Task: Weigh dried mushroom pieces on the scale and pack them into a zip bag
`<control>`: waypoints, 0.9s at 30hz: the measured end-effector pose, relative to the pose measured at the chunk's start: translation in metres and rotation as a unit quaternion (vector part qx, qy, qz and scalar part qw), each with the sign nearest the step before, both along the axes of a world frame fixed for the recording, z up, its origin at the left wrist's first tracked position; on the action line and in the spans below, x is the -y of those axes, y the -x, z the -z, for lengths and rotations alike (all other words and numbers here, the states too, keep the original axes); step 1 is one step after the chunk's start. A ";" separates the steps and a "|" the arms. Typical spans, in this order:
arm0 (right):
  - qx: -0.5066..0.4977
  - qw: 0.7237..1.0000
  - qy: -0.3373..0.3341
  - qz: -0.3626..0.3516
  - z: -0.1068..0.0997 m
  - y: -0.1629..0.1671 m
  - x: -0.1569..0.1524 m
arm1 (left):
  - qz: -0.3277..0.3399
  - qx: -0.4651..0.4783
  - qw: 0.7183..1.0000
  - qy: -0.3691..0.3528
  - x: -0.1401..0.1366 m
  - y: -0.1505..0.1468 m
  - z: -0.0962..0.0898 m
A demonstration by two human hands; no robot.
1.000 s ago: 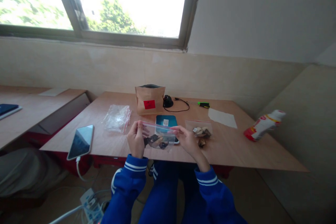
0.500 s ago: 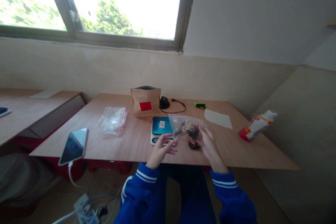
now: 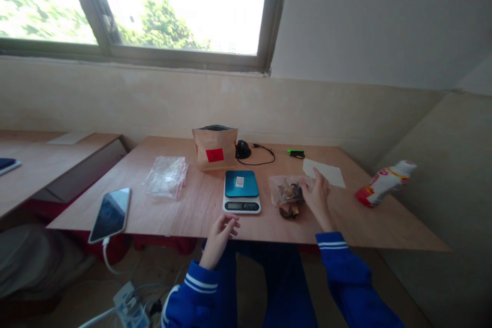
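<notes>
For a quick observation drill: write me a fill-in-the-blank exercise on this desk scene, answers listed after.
1. The right hand rests on the clear bag lying to the ___ of the scale.
2. The brown pouch bears a ___ label.
3. The left hand holds ___.
4. The phone lies screen ___.

Answers: right; red; nothing; up

We can read no words or numbers. The brown paper bag (image 3: 215,147) bears a red label (image 3: 214,155) and the scale (image 3: 242,191) a small white sticker (image 3: 240,181), both too small for us to make out.
</notes>
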State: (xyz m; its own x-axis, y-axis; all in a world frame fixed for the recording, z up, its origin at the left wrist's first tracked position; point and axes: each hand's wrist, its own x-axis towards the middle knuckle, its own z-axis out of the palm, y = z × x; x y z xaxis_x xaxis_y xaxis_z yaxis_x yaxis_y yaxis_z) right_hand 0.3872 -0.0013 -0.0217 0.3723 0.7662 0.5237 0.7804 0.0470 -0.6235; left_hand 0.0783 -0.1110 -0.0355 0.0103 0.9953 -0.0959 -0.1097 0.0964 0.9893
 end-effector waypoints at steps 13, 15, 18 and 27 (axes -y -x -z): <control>0.062 0.992 0.088 -0.060 0.032 0.026 -0.036 | -0.001 -0.004 0.999 0.051 0.020 0.008 0.014; 0.073 0.991 0.099 -0.044 0.023 0.028 -0.036 | -0.008 -0.010 0.999 0.051 0.023 0.010 0.014; 0.098 0.994 0.039 0.005 0.020 0.030 -0.012 | -0.020 -0.011 0.998 0.052 0.027 0.014 0.015; 0.136 0.972 0.059 -0.185 0.070 0.013 0.072 | -0.016 0.004 0.998 0.055 0.031 0.010 0.015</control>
